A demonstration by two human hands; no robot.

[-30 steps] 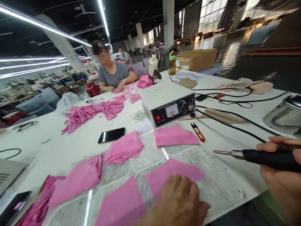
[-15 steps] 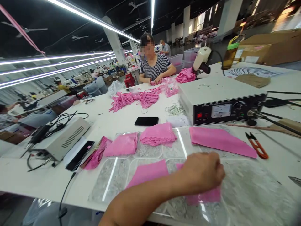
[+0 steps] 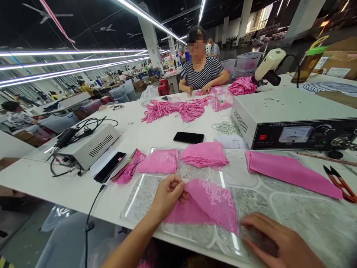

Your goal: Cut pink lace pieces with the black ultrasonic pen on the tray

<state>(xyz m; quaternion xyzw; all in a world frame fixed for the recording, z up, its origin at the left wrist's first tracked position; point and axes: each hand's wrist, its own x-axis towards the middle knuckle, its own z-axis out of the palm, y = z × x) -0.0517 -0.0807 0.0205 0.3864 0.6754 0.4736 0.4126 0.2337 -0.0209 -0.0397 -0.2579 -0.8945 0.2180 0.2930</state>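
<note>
My left hand (image 3: 168, 195) pinches the corner of a pink lace piece (image 3: 213, 203) and lifts it off a flat pink fabric piece (image 3: 187, 213) on the clear glass plate (image 3: 292, 219). My right hand (image 3: 275, 243) lies flat on the plate with fingers stretched out, its fingertips at the lace's lower right edge. It holds nothing. More pink fabric stacks (image 3: 205, 154) lie further back on the plate. A long pink piece (image 3: 290, 173) lies to the right.
A white control box with a meter (image 3: 295, 121) stands at the right, orange snips (image 3: 340, 182) beside it. A black phone (image 3: 189, 137), a second grey box with cables (image 3: 87, 147) and pink strips (image 3: 178, 109) lie on the table. A person in a striped shirt (image 3: 203, 70) sits opposite.
The view swung left. My right hand no longer holds the black tool and now rests flat on the plate. My left hand has moved left and lifted the lace piece.
</note>
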